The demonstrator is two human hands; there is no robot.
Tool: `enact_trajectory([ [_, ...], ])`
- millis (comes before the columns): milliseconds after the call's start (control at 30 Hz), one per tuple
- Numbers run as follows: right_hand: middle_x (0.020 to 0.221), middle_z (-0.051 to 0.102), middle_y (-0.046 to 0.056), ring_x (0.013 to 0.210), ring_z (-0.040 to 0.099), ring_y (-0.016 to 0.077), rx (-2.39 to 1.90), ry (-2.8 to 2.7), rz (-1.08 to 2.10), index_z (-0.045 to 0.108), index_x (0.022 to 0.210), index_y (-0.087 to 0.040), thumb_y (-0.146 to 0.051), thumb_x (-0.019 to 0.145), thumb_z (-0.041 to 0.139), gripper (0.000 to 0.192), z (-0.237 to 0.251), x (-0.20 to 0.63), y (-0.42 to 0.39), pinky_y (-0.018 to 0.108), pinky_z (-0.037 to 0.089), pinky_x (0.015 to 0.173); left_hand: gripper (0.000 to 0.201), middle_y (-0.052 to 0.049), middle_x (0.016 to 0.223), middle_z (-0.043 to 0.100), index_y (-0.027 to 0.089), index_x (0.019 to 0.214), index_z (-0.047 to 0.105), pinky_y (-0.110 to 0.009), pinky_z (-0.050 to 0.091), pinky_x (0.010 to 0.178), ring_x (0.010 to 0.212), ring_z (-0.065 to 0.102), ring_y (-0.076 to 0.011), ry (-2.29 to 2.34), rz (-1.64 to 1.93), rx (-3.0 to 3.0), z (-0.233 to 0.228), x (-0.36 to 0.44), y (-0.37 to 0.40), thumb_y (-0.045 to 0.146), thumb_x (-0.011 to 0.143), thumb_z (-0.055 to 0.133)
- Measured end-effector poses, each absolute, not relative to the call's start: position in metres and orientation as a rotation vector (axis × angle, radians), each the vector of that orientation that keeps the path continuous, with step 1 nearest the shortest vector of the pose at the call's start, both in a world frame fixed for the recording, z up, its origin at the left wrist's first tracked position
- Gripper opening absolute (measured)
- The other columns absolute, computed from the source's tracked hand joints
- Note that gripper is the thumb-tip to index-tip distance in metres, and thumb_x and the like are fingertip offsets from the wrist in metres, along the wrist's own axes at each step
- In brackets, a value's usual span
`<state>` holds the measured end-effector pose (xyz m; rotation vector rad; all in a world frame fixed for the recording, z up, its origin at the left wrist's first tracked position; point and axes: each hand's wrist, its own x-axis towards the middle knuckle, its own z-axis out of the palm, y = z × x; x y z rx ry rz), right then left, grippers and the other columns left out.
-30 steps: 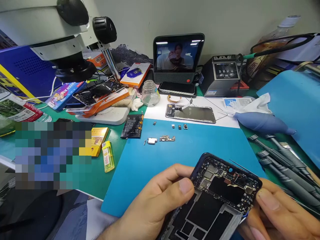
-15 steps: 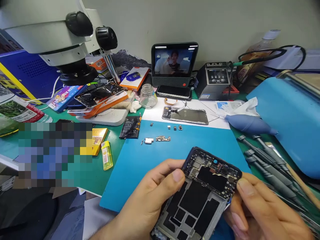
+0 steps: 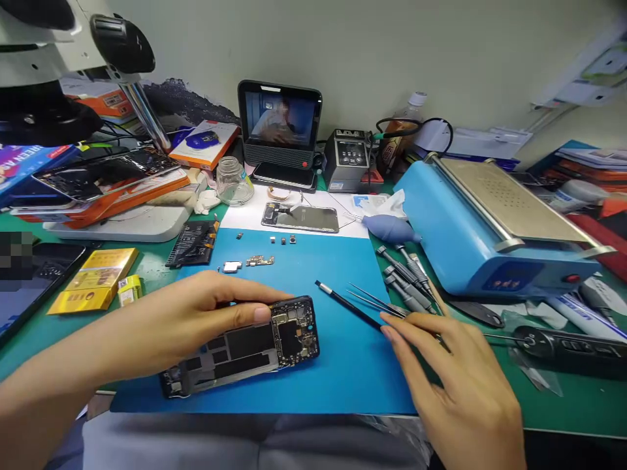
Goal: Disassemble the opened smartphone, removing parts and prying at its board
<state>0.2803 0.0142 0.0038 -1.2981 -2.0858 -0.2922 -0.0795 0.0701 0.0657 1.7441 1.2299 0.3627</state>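
Observation:
My left hand (image 3: 215,320) grips an opened phone frame (image 3: 245,356) from above, thumb on its inner face. The bare circuit board (image 3: 294,336) shows at its right end, low over the blue mat (image 3: 337,372). My right hand (image 3: 455,378) is closed at the near end of a thin black brush (image 3: 350,307) with a metal band, its tip pointing up-left. Tweezers (image 3: 375,299) lie right beside the brush, partly hidden under my right fingers. Several small parts, among them a small circuit board (image 3: 260,261), lie on the mat beyond the phone.
A phone screen (image 3: 308,219) rests on white paper behind the mat. At left lies a battery (image 3: 193,243). A blue air blower (image 3: 389,228), screwdrivers (image 3: 404,284) and a blue heating plate machine (image 3: 490,241) stand or lie at right. A glass jar (image 3: 234,183) is at the back.
My right hand has left the phone frame and moved right to the tools. My left hand has turned the frame nearly sideways and moved it left and lower. The view has swung right.

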Motion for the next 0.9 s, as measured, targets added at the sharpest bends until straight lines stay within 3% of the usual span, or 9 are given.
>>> enact_trajectory([
  [100, 0.120, 0.071, 0.008, 0.113, 0.067, 0.0234, -1.281, -2.133, -0.347, 0.076, 0.132, -0.017, -0.025, 0.123, 0.067, 0.015, 0.003, 0.280, 0.012, 0.039, 0.050, 0.107, 0.060, 0.003, 0.140, 0.088, 0.050, 0.134, 0.089, -0.040, 0.073, 0.107, 0.128, 0.086, -0.0325, 1.340, 0.383, 1.897, 0.060, -0.069, 0.071, 0.091, 0.107, 0.054],
  [233, 0.117, 0.071, 0.007, 0.109, 0.067, 0.0225, -1.299, -2.130, -0.360, 0.074, 0.128, -0.016, -0.023, 0.122, 0.068, 0.011, -0.002, 0.277, 0.008, 0.039, 0.050, 0.103, 0.065, 0.000, 0.156, 0.080, 0.048, 0.147, 0.083, -0.053, 0.065, 0.125, 0.148, 0.075, -0.0371, 1.432, 0.425, 2.013, 0.044, -0.059, 0.059, 0.092, 0.105, 0.057],
  [333, 0.117, 0.072, 0.006, 0.109, 0.067, 0.0217, -1.341, -2.098, -0.334, 0.073, 0.127, -0.017, -0.021, 0.123, 0.066, 0.009, -0.004, 0.275, 0.003, 0.038, 0.049, 0.105, 0.076, -0.003, 0.167, 0.073, 0.046, 0.168, 0.065, -0.046, 0.069, 0.115, 0.147, 0.075, -0.0354, 1.406, 0.438, 2.289, 0.027, -0.057, 0.044, 0.087, 0.105, 0.067],
  [467, 0.117, 0.072, 0.006, 0.109, 0.066, 0.0215, -1.407, -2.077, -0.270, 0.069, 0.126, -0.019, -0.020, 0.123, 0.064, 0.006, -0.003, 0.274, -0.006, 0.036, 0.048, 0.103, 0.087, -0.008, 0.148, 0.083, 0.038, 0.185, 0.041, -0.046, 0.069, 0.097, 0.122, 0.081, -0.0350, 1.347, 0.591, 2.819, 0.001, -0.066, 0.027, 0.080, 0.112, 0.059],
  [533, 0.118, 0.070, 0.007, 0.110, 0.065, 0.0216, -1.433, -2.073, -0.235, 0.069, 0.132, -0.018, -0.019, 0.123, 0.062, 0.012, -0.003, 0.274, -0.012, 0.034, 0.049, 0.102, 0.086, -0.010, 0.152, 0.080, 0.034, 0.187, 0.037, -0.045, 0.068, 0.099, 0.127, 0.079, -0.0353, 1.410, 0.555, 2.853, -0.011, -0.074, 0.022, 0.079, 0.115, 0.051],
  [667, 0.119, 0.069, 0.007, 0.109, 0.064, 0.0223, -1.453, -2.066, -0.236, 0.070, 0.146, -0.018, -0.019, 0.123, 0.062, 0.025, -0.006, 0.275, -0.019, 0.036, 0.048, 0.099, 0.089, -0.011, 0.153, 0.080, 0.032, 0.190, 0.031, -0.046, 0.068, 0.105, 0.130, 0.080, -0.0357, 1.361, 0.422, 2.929, -0.021, -0.084, 0.018, 0.074, 0.115, 0.057],
  [900, 0.124, 0.073, 0.006, 0.116, 0.068, 0.0194, -1.542, -1.896, -0.289, 0.073, 0.134, -0.019, -0.015, 0.121, 0.066, 0.015, 0.001, 0.312, -0.017, 0.032, 0.048, 0.113, 0.086, -0.006, 0.161, 0.077, 0.038, 0.189, 0.031, -0.054, 0.067, 0.102, 0.125, 0.083, -0.0398, 1.363, 0.532, 2.949, -0.018, -0.084, 0.017, 0.074, 0.115, 0.057],
])
